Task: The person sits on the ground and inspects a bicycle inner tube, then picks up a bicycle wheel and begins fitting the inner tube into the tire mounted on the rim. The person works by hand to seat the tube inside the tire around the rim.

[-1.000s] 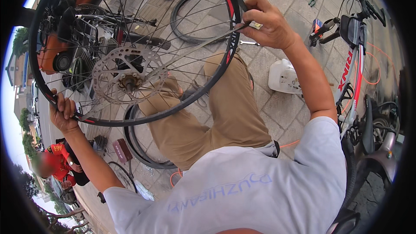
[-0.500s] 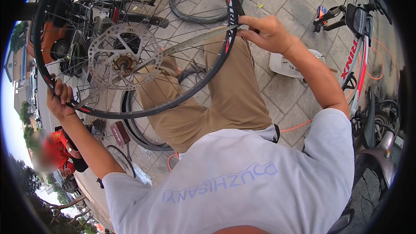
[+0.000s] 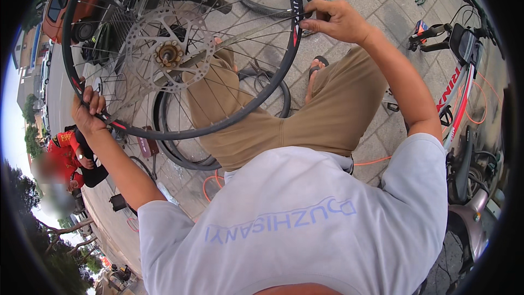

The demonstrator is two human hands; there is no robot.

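Note:
A black bicycle wheel rim [image 3: 191, 133] with red and white markings is raised in front of me, above my lap. Its spokes run in to a hub [image 3: 168, 54] that carries a silver brake disc [image 3: 206, 49]. My left hand [image 3: 90, 110] has its fingers wrapped round the lower left of the rim. A flat grey strip [image 3: 236, 39], like rim tape, crosses the wheel from near that hand to the right side. There my right hand [image 3: 339, 21] pinches its end between thumb and forefinger, close against the rim. No tyre sits on this rim.
A loose black tyre [image 3: 248, 4] lies on the paving at the far side; more black rings [image 3: 164, 150] lie by my legs. A bicycle frame [image 3: 464, 101] stands at right, near an orange hose [image 3: 483, 110]. A person in red [image 3: 68, 153] sits at left.
The wheel and both hands have shifted slightly right in view. My right leg has swung outward to the right, bringing a sandalled foot into sight. My grip on rim and strip stays.

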